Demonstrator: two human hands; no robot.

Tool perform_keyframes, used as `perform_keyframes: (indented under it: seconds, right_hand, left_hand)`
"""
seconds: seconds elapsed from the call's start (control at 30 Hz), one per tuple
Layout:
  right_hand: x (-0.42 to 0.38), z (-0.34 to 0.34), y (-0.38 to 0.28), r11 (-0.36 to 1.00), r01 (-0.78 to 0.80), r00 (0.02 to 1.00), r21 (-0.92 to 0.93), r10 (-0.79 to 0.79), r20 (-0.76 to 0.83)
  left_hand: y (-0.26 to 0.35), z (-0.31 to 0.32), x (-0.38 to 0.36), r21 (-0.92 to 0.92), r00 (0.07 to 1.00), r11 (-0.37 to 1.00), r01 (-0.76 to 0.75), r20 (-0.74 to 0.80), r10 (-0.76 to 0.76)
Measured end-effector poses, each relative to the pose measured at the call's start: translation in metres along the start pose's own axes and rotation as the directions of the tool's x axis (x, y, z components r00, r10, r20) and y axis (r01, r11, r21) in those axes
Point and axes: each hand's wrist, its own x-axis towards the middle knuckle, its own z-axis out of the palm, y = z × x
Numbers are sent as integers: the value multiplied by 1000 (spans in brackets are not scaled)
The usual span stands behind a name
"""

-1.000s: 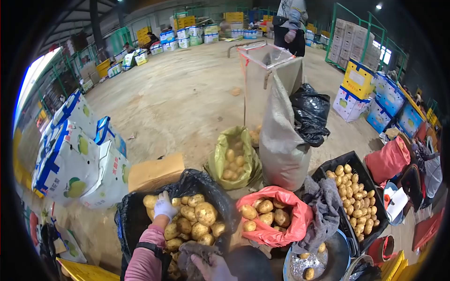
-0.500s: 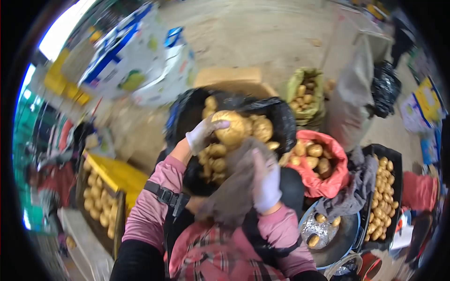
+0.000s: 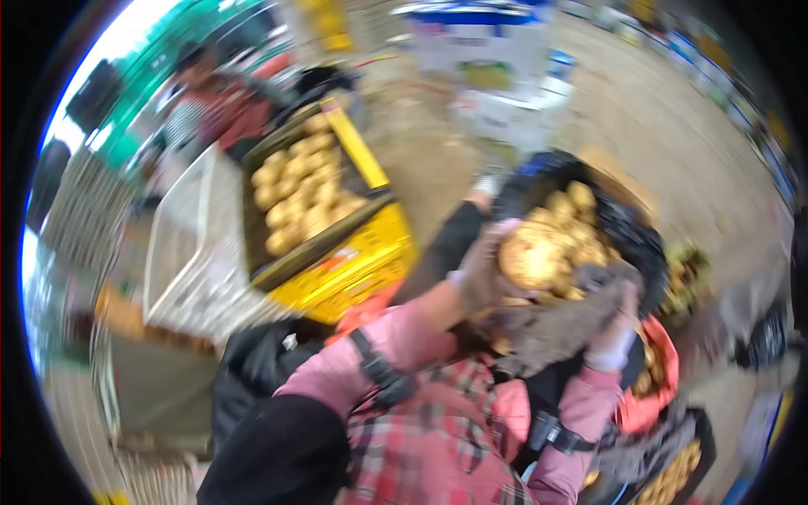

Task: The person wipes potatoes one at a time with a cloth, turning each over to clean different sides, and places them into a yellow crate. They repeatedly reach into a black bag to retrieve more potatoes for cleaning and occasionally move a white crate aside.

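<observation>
My left hand [image 3: 481, 268], in a pale glove, is closed around a large potato [image 3: 532, 255] above the black-lined box. In my right hand [image 3: 619, 324], also gloved, is a grey cloth [image 3: 560, 328], which hangs below the potato across the near side of the box. Several smaller potatoes [image 3: 581, 227] lie in the box, inside its black plastic liner [image 3: 644, 261]. Motion blurs both hands somewhat.
A yellow crate [image 3: 345, 273] of potatoes stands left, beside a white crate [image 3: 181, 244]. A person [image 3: 223, 109] is behind them. On the right are a red bag [image 3: 665, 370] of potatoes and a green sack [image 3: 688, 273]. White-blue bags [image 3: 488, 50] stand beyond.
The view has swung left, so the box appears farther right and the yellow crate and the person show more fully. The potato and cloth stay in my hands, the cloth now nearer the potato's underside.
</observation>
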Motion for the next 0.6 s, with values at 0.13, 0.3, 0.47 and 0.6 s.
perform_keyframes:
  seconds: [0.13, 0.3, 0.47, 0.6]
  right_hand:
    - [10, 14, -10, 956, -236, 940, 176, 270, -207]
    - [18, -2, 2, 940, -250, 918, 233, 306, -251]
    - [25, -5, 12, 935, -324, 891, 145, 353, -285]
    - [27, -19, 23, 935, -336, 937, 116, 319, 141]
  left_hand:
    - [24, -37, -56, -177, 998, 984, -36, -51, 27]
    - [60, -71, -164, -159, 920, 935, -318, -290, 263]
    - [136, -66, -276, 198, 607, 665, -720, -285, 742]
    - [246, -75, -376, 660, -77, 158, -735, -313, 947]
